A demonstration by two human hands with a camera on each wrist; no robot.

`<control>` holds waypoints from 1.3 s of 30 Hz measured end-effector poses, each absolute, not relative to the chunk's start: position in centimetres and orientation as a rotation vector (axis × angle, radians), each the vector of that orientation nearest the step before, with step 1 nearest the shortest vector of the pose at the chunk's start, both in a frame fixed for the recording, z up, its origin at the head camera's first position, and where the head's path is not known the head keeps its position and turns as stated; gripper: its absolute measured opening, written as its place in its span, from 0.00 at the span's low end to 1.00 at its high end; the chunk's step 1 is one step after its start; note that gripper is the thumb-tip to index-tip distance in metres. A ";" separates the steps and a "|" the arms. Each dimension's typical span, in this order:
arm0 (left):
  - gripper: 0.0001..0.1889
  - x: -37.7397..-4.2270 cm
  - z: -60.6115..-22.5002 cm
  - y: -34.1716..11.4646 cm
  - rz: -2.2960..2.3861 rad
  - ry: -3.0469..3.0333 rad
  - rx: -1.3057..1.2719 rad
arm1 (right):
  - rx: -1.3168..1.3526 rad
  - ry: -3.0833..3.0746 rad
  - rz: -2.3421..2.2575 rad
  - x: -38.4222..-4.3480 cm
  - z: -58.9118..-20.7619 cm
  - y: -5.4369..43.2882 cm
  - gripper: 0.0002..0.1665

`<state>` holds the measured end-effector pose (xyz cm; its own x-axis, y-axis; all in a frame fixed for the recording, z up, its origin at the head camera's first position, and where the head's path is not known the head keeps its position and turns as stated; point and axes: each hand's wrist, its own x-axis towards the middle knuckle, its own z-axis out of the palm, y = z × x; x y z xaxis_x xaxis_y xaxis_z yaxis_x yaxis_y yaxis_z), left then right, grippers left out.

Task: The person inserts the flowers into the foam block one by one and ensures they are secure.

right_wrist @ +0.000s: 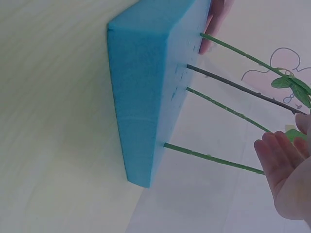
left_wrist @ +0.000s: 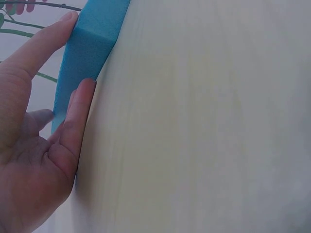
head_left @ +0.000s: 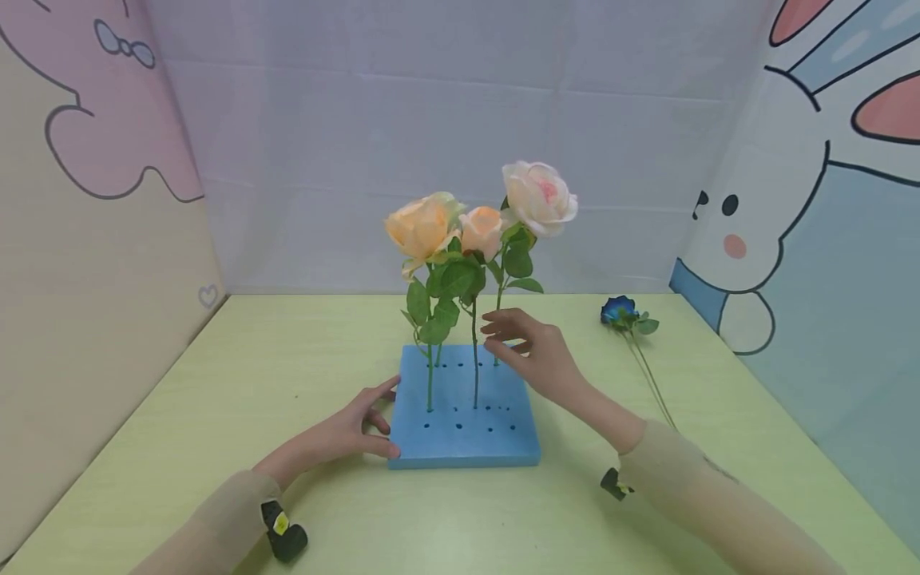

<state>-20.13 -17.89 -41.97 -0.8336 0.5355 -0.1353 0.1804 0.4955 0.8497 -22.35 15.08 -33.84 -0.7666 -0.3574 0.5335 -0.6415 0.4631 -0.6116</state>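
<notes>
A blue foam block (head_left: 460, 447) with rows of holes lies on the table. Several stems stand in it, topped by a yellow rose (head_left: 422, 226), a small peach rose (head_left: 481, 231) and a pale pink rose (head_left: 541, 198). My left hand (head_left: 359, 427) rests against the block's left side, thumb near the front corner and the other fingers spread along the side. Beside the dark stem (head_left: 474, 359) of the peach rose is my right hand (head_left: 535, 351), fingers loosely bent. In the right wrist view that stem (right_wrist: 233, 83) runs up close to the fingertips.
A blue rose (head_left: 620, 310) with a long thin stem lies on the table to the right, partly behind the right forearm. Pale cloth (head_left: 431, 120) hangs behind the table, and panels with cartoon drawings stand at both sides.
</notes>
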 end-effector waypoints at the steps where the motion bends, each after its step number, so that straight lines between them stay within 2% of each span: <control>1: 0.58 -20.1 -42.0 -17.9 1.275 2.361 0.595 | 0.844 -2.380 1.205 -22.4 -33.8 15.4 0.21; 27: 0.58 -20.2 -42.0 -18.0 1.267 2.368 0.603 | 0.504 -2.380 1.089 -22.0 -33.9 25.2 0.27; 39: 0.58 -20.3 -42.2 -18.1 1.271 2.367 0.607 | 0.344 -2.516 0.952 -22.3 -34.4 29.9 0.35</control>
<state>-20.30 -18.09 -42.24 -0.8323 0.5391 -0.1290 0.1903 0.4965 0.8469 -22.34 29.90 -34.40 -0.8786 -0.0787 0.4710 -0.3709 0.7339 -0.5691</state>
